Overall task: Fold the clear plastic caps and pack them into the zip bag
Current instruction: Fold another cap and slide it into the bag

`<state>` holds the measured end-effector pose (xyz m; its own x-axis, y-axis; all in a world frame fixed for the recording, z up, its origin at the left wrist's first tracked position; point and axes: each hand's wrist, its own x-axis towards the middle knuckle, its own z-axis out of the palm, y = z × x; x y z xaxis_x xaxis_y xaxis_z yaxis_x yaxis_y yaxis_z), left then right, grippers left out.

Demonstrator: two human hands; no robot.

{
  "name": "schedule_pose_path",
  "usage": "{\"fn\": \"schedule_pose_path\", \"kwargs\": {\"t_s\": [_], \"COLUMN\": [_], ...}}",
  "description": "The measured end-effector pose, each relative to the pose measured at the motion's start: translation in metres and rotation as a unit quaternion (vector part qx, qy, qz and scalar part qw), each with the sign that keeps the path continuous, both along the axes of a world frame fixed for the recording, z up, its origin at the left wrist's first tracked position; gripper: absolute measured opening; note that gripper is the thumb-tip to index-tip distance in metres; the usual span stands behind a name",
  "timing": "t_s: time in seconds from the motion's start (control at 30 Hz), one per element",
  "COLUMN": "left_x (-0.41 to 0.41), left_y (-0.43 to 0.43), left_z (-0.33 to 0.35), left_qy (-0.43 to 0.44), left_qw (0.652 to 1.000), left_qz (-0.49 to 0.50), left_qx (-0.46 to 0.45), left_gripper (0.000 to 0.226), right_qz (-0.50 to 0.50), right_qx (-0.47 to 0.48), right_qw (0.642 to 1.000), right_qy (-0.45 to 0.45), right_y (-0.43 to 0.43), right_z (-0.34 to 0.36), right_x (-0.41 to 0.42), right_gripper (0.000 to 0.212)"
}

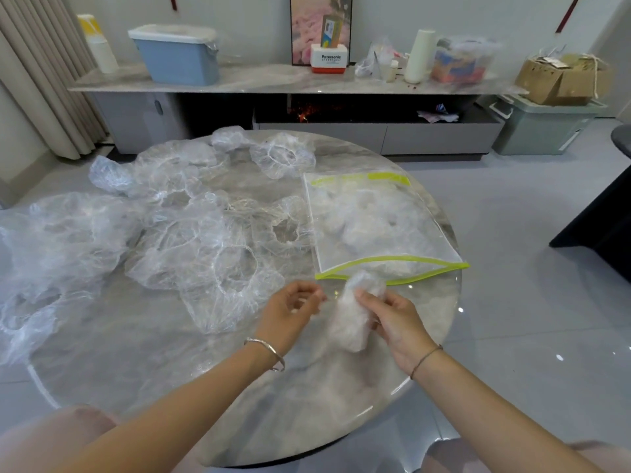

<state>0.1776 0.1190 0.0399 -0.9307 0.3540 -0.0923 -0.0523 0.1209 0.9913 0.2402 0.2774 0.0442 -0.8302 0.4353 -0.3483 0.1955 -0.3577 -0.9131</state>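
My right hand [392,319] grips a folded, bunched clear plastic cap [355,312], held just in front of the open mouth of the zip bag [382,220]. The bag lies flat on the round marble table [170,363]; it has green-yellow edging and holds several folded caps. My left hand [290,308] hovers beside the folded cap with fingers loosely curled; whether they pinch the cap's edge is unclear. A heap of loose, unfolded clear caps [191,233] spreads over the left and far side of the table.
A long sideboard [239,80] stands behind the table with a blue lidded bin [177,56], a red-and-white box [329,58] and a cardboard box [563,80]. A dark piece of furniture [604,213] is at the right. Glossy tiled floor surrounds the table.
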Motion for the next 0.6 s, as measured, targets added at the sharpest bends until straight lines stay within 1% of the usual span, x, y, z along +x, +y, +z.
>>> {"fn": "schedule_pose_path", "kwargs": {"t_s": [0.03, 0.07, 0.1, 0.13, 0.17, 0.2, 0.23, 0.27, 0.3, 0.33, 0.37, 0.43, 0.47, 0.5, 0.53, 0.6], "left_x": [-0.007, -0.015, -0.023, -0.031, -0.04, -0.048, -0.056, -0.062, -0.065, -0.068, -0.07, -0.071, -0.072, -0.073, -0.073, -0.073], "left_y": [0.004, 0.01, 0.016, 0.023, 0.033, 0.04, 0.047, 0.052, 0.056, 0.058, 0.06, 0.065, 0.067, 0.069, 0.07, 0.071], "left_z": [0.002, 0.004, 0.005, 0.003, 0.0, -0.006, -0.01, -0.016, -0.019, -0.021, -0.021, -0.019, -0.018, -0.018, -0.018, -0.017], "left_qy": [0.038, 0.074, 0.119, 0.177, 0.237, 0.288, 0.325, 0.344, 0.35, 0.34, 0.316, 0.233, 0.201, 0.182, 0.169, 0.155], "left_qw": [0.999, 0.996, 0.992, 0.983, 0.964, 0.939, 0.914, 0.897, 0.891, 0.896, 0.91, 0.947, 0.96, 0.968, 0.973, 0.976], "left_qz": [0.025, 0.039, 0.033, 0.007, -0.033, -0.072, -0.1, -0.114, -0.113, -0.101, -0.082, -0.034, -0.011, 0.005, 0.013, 0.016], "left_qx": [0.004, 0.005, -0.012, -0.054, -0.113, -0.174, -0.22, -0.251, -0.265, -0.267, -0.257, -0.218, -0.194, -0.172, -0.157, -0.152], "left_gripper": [0.01, 0.012, 0.015, 0.02, 0.027, 0.033, 0.037, 0.036, 0.032, 0.025, 0.017, 0.005, 0.004, 0.004, 0.006, 0.006], "right_qz": [-0.031, -0.058, -0.079, -0.094, -0.11, -0.137, -0.174, -0.217, -0.246, -0.255, -0.242, -0.172, -0.132, -0.097, -0.072, -0.041], "right_qx": [0.011, 0.034, 0.066, 0.097, 0.129, 0.162, 0.187, 0.21, 0.244, 0.301, 0.38, 0.546, 0.604, 0.642, 0.664, 0.672], "right_qw": [0.999, 0.998, 0.995, 0.991, 0.985, 0.977, 0.965, 0.948, 0.927, 0.902, 0.871, 0.795, 0.762, 0.74, 0.728, 0.732], "right_qy": [0.004, 0.005, 0.003, 0.007, 0.013, 0.032, 0.064, 0.101, 0.14, 0.176, 0.198, 0.2, 0.192, 0.176, 0.152, 0.104], "right_y": [0.005, 0.011, 0.017, 0.022, 0.027, 0.029, 0.03, 0.03, 0.03, 0.03, 0.03, 0.035, 0.039, 0.044, 0.049, 0.054], "right_z": [0.002, 0.002, 0.002, 0.002, 0.004, 0.006, 0.01, 0.014, 0.019, 0.022, 0.023, 0.012, 0.001, -0.012, -0.024, -0.043], "right_x": [-0.003, -0.006, -0.009, -0.011, -0.015, -0.017, -0.019, -0.02, -0.023, -0.027, -0.031, -0.042, -0.048, -0.053, -0.056, -0.061], "right_gripper": [0.006, 0.011, 0.019, 0.027, 0.03, 0.027, 0.023, 0.027, 0.033, 0.035, 0.034, 0.029, 0.028, 0.03, 0.031, 0.036]}}
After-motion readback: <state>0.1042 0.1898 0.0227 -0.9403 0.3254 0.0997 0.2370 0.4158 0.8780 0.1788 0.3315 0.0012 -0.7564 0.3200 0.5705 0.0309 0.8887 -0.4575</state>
